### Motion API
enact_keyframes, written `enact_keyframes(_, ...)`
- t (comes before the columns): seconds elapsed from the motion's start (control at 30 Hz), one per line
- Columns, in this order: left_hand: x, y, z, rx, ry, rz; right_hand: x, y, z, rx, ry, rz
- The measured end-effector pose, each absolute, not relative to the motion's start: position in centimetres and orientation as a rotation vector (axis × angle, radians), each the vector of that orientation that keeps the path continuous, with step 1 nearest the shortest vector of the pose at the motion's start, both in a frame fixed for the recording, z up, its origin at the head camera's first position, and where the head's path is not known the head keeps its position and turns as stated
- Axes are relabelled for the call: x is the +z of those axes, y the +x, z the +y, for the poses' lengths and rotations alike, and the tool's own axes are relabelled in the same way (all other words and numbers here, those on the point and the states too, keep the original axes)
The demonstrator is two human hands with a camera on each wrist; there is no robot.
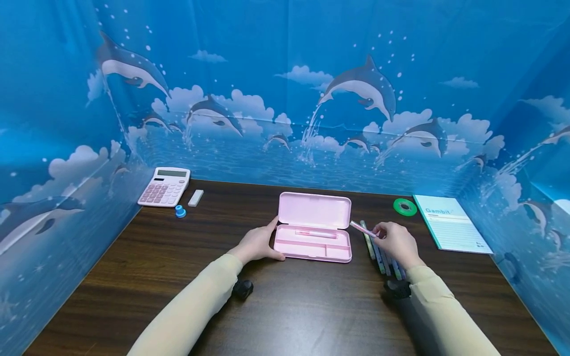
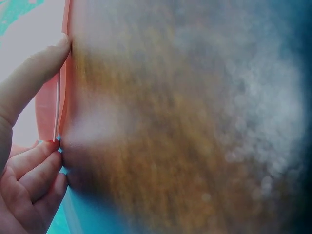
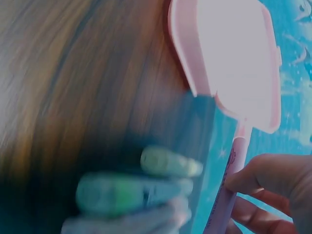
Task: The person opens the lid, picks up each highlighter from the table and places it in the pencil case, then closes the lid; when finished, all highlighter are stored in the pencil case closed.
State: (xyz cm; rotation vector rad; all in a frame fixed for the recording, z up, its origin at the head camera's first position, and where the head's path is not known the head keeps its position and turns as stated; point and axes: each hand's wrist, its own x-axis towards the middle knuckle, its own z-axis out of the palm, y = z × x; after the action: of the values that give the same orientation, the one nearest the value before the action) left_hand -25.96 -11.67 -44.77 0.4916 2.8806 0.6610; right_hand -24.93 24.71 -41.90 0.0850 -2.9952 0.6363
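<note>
A pink pencil case (image 1: pixel 313 211) lies with its lid raised; its tray holds a pink-and-white pen (image 1: pixel 317 234) in the back slot. My left hand (image 1: pixel 258 242) grips the case's left end, thumb on the front edge and fingers toward the hinge side, as the left wrist view also shows. Between thumb and fingers, my right hand (image 1: pixel 398 242) pinches a pink pen (image 3: pixel 229 180), raised and tilted, its light tip pointing at the case's right side. Under that hand several markers (image 1: pixel 367 241) lie side by side, partly covered by it.
Back left are a calculator (image 1: pixel 165 187), a white eraser (image 1: pixel 196 198) and a small blue object (image 1: pixel 180 211). At the right lie a green tape roll (image 1: pixel 404 207) and a notepad (image 1: pixel 451 224). A dolphin-print curtain (image 1: pixel 285 148) borders the dark wooden table (image 1: pixel 311 301).
</note>
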Motion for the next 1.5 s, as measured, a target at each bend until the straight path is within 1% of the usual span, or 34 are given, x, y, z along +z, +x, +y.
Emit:
enact_keyframes(0.4,-45.3,-26.0,-11.6,0.655,0.505,2.888,-42.7,-25.7,20.8,0.630,0.333,-2.968)
enact_keyframes(0.87,-44.7,-26.0,-11.3,0.632,0.510,2.879,-42.9,-26.7,15.7,0.622,0.622,-2.928)
enact_keyframes(1.17,-44.6,-25.9,-11.4,0.626,0.513,2.875,-42.9,-26.9,14.1,0.604,0.633,-2.921)
enact_keyframes(1.5,-44.9,-26.0,-11.7,0.642,0.503,2.883,-42.7,-26.9,14.4,0.642,0.577,-2.907)
